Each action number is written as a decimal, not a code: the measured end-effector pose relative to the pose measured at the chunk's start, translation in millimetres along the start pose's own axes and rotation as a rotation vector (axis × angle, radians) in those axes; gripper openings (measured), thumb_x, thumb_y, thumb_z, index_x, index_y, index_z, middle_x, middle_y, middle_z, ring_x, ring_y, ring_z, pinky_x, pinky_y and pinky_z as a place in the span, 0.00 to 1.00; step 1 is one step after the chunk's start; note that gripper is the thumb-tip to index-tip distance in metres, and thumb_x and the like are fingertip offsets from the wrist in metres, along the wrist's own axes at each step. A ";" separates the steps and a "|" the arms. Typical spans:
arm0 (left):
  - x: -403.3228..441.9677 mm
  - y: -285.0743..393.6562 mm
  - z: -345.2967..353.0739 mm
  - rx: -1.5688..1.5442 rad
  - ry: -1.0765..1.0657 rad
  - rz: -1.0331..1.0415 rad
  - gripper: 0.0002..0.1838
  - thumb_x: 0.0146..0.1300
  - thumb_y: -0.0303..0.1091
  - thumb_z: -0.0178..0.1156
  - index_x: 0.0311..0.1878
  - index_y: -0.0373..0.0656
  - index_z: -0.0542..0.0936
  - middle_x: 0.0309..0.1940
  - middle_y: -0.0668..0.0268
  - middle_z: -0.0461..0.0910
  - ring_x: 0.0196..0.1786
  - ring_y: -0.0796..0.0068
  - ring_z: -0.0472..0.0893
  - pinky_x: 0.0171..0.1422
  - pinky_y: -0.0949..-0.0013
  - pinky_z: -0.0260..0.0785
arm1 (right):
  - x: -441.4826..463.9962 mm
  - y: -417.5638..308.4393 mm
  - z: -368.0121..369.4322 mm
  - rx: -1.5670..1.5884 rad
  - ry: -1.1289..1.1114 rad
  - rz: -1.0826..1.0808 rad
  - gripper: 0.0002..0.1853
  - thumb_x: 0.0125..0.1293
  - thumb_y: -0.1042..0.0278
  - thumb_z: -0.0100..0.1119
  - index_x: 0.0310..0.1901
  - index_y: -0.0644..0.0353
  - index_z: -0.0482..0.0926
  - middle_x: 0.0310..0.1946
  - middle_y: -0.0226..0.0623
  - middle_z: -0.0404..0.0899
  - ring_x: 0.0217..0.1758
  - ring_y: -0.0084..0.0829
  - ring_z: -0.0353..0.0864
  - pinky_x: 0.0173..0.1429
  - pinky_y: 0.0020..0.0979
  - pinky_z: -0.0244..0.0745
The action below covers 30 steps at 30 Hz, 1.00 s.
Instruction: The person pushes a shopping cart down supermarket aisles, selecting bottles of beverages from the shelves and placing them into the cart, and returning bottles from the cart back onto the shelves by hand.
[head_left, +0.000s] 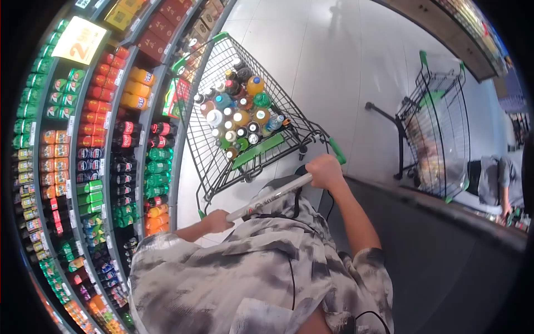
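Both my hands grip the pale handle bar (272, 196) of a wire shopping cart (194, 133). My left hand (217, 221) is wrapped round the bar's left end, beside the drink shelves. Farther up on the right, my right hand (324, 171) closes round the other end, near a green corner piece. The bar slants across the front of my patterned shirt. Inside the basket stand many bottles (242, 116) with white, dark and coloured caps, clustered toward the middle. A green panel (258, 151) sits at the cart's near side.
Shelves of bottled and canned drinks (94, 139) run close along the left, with a yellow price sign (80, 40) above. A second cart (439, 133) holding bagged goods stands at the right. Past it, a person (492, 178) reaches toward goods. Pale floor tiles (322, 61) stretch ahead.
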<state>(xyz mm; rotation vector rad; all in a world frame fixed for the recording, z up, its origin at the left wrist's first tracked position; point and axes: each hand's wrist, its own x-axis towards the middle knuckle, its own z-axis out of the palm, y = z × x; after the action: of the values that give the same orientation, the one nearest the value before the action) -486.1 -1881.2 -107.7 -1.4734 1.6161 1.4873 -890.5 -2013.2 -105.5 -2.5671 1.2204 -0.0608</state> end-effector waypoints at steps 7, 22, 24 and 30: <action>40.6 53.4 -2.4 -0.103 0.209 0.038 0.16 0.55 0.41 0.55 0.43 0.46 0.85 0.37 0.49 0.83 0.43 0.47 0.82 0.51 0.52 0.73 | 68.8 90.1 -28.2 0.022 -0.108 -0.152 0.10 0.31 0.65 0.66 0.20 0.51 0.75 0.20 0.30 0.77 0.29 0.36 0.80 0.38 0.36 0.70; 86.0 196.6 -77.4 -0.463 0.346 -0.282 0.14 0.52 0.42 0.57 0.37 0.47 0.85 0.31 0.51 0.83 0.37 0.46 0.82 0.45 0.51 0.74 | 229.8 220.9 -69.1 0.095 -0.154 -0.578 0.09 0.33 0.65 0.65 0.21 0.51 0.77 0.24 0.30 0.80 0.33 0.32 0.81 0.41 0.33 0.70; 93.7 214.4 -90.1 -0.515 0.369 -0.314 0.13 0.52 0.42 0.57 0.37 0.47 0.85 0.31 0.52 0.83 0.37 0.46 0.82 0.45 0.51 0.73 | 257.1 237.8 -70.0 0.132 -0.164 -0.635 0.10 0.32 0.65 0.65 0.21 0.52 0.75 0.22 0.29 0.78 0.31 0.33 0.80 0.39 0.34 0.70; 122.8 251.5 -124.7 -0.663 0.445 -0.337 0.13 0.53 0.41 0.57 0.39 0.47 0.83 0.32 0.52 0.82 0.39 0.45 0.80 0.44 0.51 0.72 | 342.4 270.5 -79.5 0.116 -0.232 -0.832 0.10 0.33 0.64 0.64 0.20 0.53 0.74 0.21 0.29 0.76 0.30 0.34 0.79 0.37 0.34 0.69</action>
<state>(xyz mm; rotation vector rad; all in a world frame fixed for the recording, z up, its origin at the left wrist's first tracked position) -713.6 -2085.1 -84.6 -2.4441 1.0212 1.6479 -888.2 -2455.6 -136.6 -2.6894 0.0197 -0.0079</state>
